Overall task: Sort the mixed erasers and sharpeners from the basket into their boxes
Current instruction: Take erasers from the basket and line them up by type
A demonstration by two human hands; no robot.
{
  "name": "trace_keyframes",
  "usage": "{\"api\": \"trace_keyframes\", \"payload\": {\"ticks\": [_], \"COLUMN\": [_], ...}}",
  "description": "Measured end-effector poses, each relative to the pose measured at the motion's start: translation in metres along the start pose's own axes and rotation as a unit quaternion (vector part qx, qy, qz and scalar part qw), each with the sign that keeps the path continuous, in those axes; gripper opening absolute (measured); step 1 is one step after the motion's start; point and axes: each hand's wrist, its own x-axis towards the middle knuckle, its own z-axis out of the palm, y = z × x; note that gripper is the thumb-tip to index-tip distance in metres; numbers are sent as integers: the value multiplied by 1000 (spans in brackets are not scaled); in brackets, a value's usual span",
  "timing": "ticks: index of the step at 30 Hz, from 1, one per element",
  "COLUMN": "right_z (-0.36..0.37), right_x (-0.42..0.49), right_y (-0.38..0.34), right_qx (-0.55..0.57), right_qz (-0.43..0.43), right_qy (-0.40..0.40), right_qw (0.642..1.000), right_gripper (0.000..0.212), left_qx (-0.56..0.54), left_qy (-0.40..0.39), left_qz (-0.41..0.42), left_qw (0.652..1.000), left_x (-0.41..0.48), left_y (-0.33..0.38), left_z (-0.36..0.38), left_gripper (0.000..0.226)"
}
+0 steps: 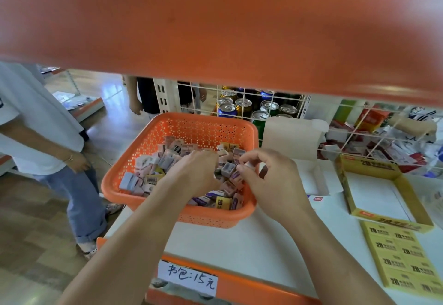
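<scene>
Blurred orange metal shelf overhead [215, 16] fills the top of the view. Below it is a white shelf board with an orange front lip [263, 252]. A handwritten paper price label [188, 278] sits on that lip.

An orange perforated plastic basket [211, 218] sits at the shelf's left end, overhanging the left edge a bit. It is still heaped with the mixed pile of small erasers and sharpeners [167, 160].

An open yellow cardboard box [346, 187] is toward the right edge and shows only its bare white floor. Its flat yellow printed lid [402, 256] lies at the front right corner. An open white cardboard box [290, 139] stands just right of the basket at the back edge, flap up, with nothing visible inside.

Judgement: the sort has barely started. Both boxes look unfilled and nearly all the stock is left in the basket.

Both hands are inside the basket. The left hand [194, 170] is buried fingers-down in the pile, and its grip cannot be told. The right hand [268, 180] has its grip pinched together on a small pale piece [249, 165] just over the pile. Eraser or sharpener is unclear.

At the back, a white wire grid [239, 98] has drink cans [227, 109] behind it. The room is a shop with a wood-look floor [28, 220]. A bystander in a white tee and jeans [36, 124] stands to the left.
</scene>
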Motion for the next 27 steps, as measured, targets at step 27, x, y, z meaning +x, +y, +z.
{"api": "trace_keyframes", "payload": {"ticks": [27], "right_z": [-96], "right_x": [-73], "right_y": [88], "right_qx": [109], "right_qz": [227], "right_qy": [-27], "right_qw": [967], "right_gripper": [22], "left_qx": [-323], "left_qy": [64], "left_qz": [198], "left_qw": [923], "left_x": [-62], "left_y": [129], "left_z": [61], "left_gripper": [20]}}
